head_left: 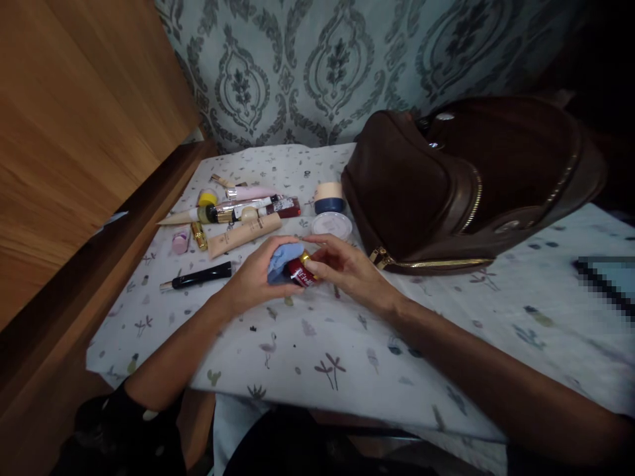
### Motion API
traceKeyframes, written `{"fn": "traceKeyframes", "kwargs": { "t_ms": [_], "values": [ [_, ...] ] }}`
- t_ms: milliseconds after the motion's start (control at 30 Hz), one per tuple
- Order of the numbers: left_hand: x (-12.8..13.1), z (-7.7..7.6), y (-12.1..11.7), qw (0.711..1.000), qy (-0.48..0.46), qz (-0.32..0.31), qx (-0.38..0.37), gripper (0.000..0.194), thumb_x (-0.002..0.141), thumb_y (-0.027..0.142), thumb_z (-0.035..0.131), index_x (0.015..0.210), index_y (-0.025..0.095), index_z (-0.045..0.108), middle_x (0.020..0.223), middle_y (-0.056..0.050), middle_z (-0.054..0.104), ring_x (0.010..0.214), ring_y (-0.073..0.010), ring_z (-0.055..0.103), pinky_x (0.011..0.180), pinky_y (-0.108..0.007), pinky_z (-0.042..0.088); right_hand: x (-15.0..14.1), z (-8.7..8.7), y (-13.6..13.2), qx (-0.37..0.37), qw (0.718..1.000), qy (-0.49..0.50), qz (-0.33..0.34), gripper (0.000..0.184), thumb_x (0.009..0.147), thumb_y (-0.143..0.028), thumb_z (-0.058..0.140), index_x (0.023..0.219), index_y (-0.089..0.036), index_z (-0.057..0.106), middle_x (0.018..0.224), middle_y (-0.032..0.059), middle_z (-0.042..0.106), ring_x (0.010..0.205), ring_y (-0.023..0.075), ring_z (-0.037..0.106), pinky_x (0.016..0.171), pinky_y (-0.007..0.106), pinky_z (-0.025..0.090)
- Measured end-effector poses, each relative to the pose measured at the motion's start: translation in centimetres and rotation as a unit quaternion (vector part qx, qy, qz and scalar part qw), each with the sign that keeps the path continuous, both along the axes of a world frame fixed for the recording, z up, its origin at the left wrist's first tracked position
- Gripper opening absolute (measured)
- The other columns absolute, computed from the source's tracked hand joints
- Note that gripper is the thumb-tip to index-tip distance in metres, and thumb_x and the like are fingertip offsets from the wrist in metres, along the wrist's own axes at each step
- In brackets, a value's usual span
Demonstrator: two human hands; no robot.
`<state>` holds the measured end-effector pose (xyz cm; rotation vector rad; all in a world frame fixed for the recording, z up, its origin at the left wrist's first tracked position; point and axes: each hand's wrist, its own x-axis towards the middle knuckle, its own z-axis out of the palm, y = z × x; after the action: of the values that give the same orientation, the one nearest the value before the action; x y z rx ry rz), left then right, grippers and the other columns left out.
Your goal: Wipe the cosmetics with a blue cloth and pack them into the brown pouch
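Left hand (262,268) cupped; right hand (350,268) pinching — both forearms converging.

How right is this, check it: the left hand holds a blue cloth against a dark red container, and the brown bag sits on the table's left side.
Wrong side: the head view shows the brown bag on the right of the table. The left hand holds the blue cloth against the dark red container.

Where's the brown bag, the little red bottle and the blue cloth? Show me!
Brown bag (404,192): head view, on its smooth side.
Red bottle (300,272): head view, on its dark red body, by the white letters.
Blue cloth (284,256): head view, on its bunched folds.
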<state>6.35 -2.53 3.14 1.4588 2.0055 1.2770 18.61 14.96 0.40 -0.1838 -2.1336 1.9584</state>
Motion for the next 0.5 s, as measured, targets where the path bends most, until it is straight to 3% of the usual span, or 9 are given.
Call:
{"fn": "traceKeyframes", "kwargs": {
  "t_ms": [133, 333, 500],
  "values": [
    [0.20, -0.40, 0.10, 0.999, 0.048, 0.016, -0.019, 0.073, 0.070, 0.035, 0.085, 0.133, 0.025, 0.048, 0.133, -0.008, 0.058, 0.122, -0.0293, 0.056, 0.105, -0.042, 0.044, 0.01, 0.11, 0.10, 0.009, 1.000, 0.007, 0.018, 0.044, 0.082, -0.049, 0.069, 0.115, -0.021, 0.064, 0.086, 0.0022, 0.069, 0.074, 0.0170, 0.065, 0.071, 0.034, 0.056],
    [-0.06, -0.20, -0.03, 0.999, -0.006, 0.024, -0.035, 0.068, 0.074, 0.039, 0.081, 0.132, 0.026, 0.049, 0.129, -0.006, 0.061, 0.116, -0.0270, 0.060, 0.099, -0.037, 0.049, 0.25, 0.50, 0.63, -0.005, 0.999, -0.019, 0.035, 0.048, 0.076, -0.043, 0.076, 0.118, -0.022, 0.065, 0.107, 0.0064, 0.071, 0.096, 0.0231, 0.067, 0.078, 0.038, 0.059],
    [-0.09, -0.19, -0.05, 1.000, 0.005, 0.020, 0.000, 0.055, 0.079, 0.039, 0.078, 0.126, 0.025, 0.055, 0.123, -0.004, 0.063, 0.110, -0.0243, 0.062, 0.096, -0.034, 0.050, 0.12, 0.42, 0.86, -0.009, 0.998, -0.034, 0.043, 0.042, 0.078, -0.048, 0.075, 0.107, -0.019, 0.065, 0.098, 0.0067, 0.071, 0.082, 0.0189, 0.067, 0.070, 0.034, 0.059]
  ]
}}
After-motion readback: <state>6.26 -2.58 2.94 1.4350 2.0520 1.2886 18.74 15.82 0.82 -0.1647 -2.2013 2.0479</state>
